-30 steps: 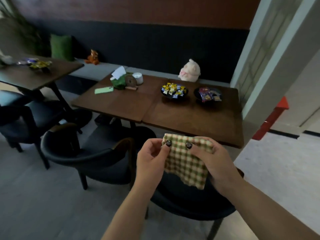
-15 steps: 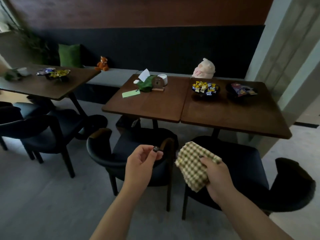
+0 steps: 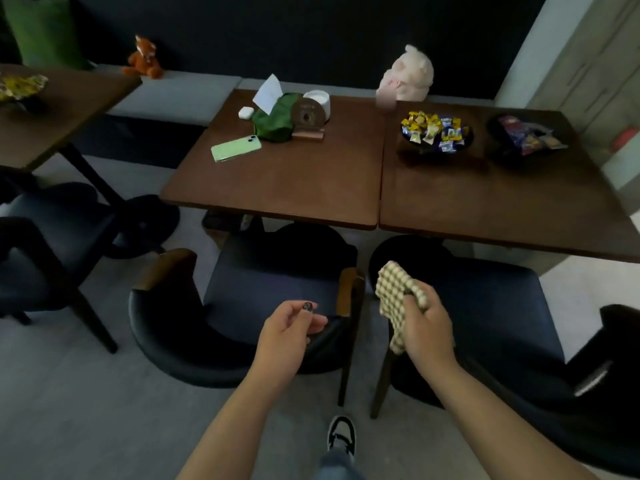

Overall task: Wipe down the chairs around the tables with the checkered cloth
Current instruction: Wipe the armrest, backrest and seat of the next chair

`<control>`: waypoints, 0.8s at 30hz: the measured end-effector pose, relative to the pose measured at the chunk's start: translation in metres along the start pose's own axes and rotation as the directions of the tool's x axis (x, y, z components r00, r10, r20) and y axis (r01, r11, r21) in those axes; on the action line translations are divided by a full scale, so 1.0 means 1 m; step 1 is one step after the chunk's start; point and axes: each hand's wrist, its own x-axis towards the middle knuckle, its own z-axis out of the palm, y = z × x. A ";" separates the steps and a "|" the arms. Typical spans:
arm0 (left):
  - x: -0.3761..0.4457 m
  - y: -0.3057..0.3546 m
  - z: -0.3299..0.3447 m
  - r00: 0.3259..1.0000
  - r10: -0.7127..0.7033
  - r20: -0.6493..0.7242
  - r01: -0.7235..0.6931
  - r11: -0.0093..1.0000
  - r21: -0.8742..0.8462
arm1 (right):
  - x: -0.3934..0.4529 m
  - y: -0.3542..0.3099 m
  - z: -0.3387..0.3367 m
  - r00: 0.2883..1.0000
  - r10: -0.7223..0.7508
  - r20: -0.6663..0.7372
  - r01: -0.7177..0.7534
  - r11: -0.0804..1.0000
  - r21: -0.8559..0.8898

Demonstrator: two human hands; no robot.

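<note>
While the right hand [image 3: 427,323] is clamped on the checkered cloth [image 3: 394,299], the bunched fabric hangs over the gap between two dark chairs — the left chair [image 3: 242,299] at centre frame and the right chair [image 3: 502,313] toward the lower right. Whether the cloth touches either seat cannot be told. The left hand [image 3: 287,330] holds nothing, fingers loosely curled and apart, above the left chair's back rim. Both chairs are tucked under the worktop [image 3: 294,181] (two brown tops pushed together), which carries a green phone [image 3: 235,152] and a bowl of sweets [image 3: 434,131] — upper middle of the frame. A sneaker [image 3: 341,433] shows at the bottom edge.
</note>
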 end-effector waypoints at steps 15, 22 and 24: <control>0.170 -0.098 0.024 0.881 -0.466 0.089 0.469 0.883 -0.019 | 0.063 0.057 0.106 0.696 -0.032 0.717 0.661 0.419 -0.623; 0.200 -0.133 0.024 0.799 -0.597 0.075 0.600 0.799 -0.038 | 0.135 0.042 0.162 0.625 0.403 0.668 0.743 -0.045 -0.668; 0.202 -0.138 0.025 0.809 -0.584 0.075 0.586 0.811 -0.005 | 0.145 0.043 0.182 0.632 0.502 0.591 0.743 -0.174 -0.646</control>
